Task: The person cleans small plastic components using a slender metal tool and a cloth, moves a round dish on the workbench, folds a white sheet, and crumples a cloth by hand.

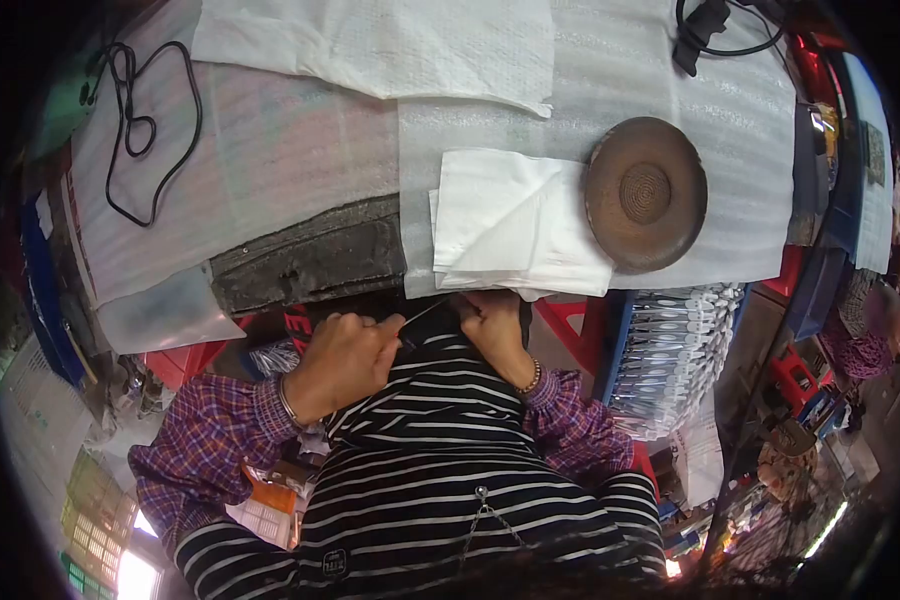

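My left hand [345, 365] is closed in a fist in front of my body, just below the table edge. A thin pale strand or rod [427, 309] runs from its fingers toward my right hand [498, 335]; its kind is too small to make out. My right hand is also closed, with its fingertips partly under the table edge, and what it holds is hidden. Just above it on the table lies a stack of folded white cloths or napkins [510, 220]. A round brown dish [610, 215] with a ringed centre overlaps the stack's right side.
Translucent foam sheeting [300, 140] covers the table, with a worn dark panel [310, 255] at its front. A black cable [198, 115] lies at left, a white sheet [390, 45] at the back. To the right, a blue-edged crate [616, 345] holds several slim grey-white items. Red stools [565, 322] stand below.
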### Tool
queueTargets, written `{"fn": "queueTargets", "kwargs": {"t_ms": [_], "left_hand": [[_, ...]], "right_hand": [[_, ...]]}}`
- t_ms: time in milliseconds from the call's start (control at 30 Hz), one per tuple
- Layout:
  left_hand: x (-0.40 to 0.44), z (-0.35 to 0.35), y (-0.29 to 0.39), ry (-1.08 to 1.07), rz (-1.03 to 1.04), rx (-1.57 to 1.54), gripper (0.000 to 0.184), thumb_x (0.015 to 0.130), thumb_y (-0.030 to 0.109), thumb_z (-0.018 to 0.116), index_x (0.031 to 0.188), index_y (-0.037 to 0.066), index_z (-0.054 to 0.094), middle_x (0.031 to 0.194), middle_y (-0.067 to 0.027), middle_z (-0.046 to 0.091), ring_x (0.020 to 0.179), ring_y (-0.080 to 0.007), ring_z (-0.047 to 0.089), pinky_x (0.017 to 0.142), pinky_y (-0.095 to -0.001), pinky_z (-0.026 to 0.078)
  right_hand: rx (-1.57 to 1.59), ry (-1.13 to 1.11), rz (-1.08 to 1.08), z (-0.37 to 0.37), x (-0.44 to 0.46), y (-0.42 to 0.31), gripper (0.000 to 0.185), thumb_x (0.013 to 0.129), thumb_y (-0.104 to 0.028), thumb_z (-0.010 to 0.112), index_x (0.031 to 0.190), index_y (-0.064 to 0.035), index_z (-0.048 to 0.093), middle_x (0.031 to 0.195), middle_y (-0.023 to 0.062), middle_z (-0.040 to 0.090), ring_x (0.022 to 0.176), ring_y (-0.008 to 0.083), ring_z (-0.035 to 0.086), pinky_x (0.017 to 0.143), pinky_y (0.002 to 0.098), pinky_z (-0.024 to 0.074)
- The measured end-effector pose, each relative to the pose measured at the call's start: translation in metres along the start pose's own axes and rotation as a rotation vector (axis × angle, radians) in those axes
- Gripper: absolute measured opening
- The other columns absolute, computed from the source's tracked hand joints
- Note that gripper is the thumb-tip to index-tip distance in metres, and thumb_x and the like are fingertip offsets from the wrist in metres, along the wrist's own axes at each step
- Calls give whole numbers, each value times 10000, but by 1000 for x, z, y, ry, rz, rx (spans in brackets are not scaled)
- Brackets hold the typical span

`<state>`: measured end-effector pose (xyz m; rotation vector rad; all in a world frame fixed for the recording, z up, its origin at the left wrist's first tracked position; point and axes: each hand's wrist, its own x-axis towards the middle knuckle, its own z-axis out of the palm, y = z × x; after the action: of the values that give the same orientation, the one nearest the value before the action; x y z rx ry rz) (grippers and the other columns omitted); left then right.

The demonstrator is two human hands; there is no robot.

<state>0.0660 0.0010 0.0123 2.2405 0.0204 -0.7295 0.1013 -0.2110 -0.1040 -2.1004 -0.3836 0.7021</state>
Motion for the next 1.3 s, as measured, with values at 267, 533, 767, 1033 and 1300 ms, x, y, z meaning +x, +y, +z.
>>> {"fn": "queueTargets", "kwargs": {"t_ms": [267,533,767,1033,1300], "left_hand": [[-6,1,0,-6,67,222,217,804,191,576,949,37,620,647,-168,621,588,-345,629,549,-445,515],[-28,-6,-17,119,69,-58,293,818,262,585,1060,96,598,813,-124,661,723,-331,631,635,-429,496],[-29,39,-13,420,138,-743,284,793,77,622,1054,23,526,923,-117,641,863,-230,646,771,-319,489],[-18,65,-5,432,135,-912,285,771,-60,610,1026,15,508,859,-32,581,814,-81,560,727,-207,454],[-10,72,-3,409,111,-929,287,759,-67,604,1017,5,504,861,-29,574,806,-72,544,726,-202,443]], "right_hand": [[9,66,-129,-1,3,2,169,727,-117,635,863,-28,682,735,207,614,684,377,604,614,432,470],[695,-87,320,-31,-6,-26,219,852,-56,604,1034,63,626,825,81,659,634,103,585,574,231,484],[773,-68,212,-39,-15,-77,281,827,28,603,1103,77,598,922,44,550,779,120,587,687,233,498],[755,-53,109,-34,-20,-87,206,806,-21,655,1010,6,669,873,1,541,776,71,516,665,191,410],[859,-51,204,-37,-23,-89,217,808,20,644,1024,32,642,934,4,539,854,113,594,748,231,518]]}}
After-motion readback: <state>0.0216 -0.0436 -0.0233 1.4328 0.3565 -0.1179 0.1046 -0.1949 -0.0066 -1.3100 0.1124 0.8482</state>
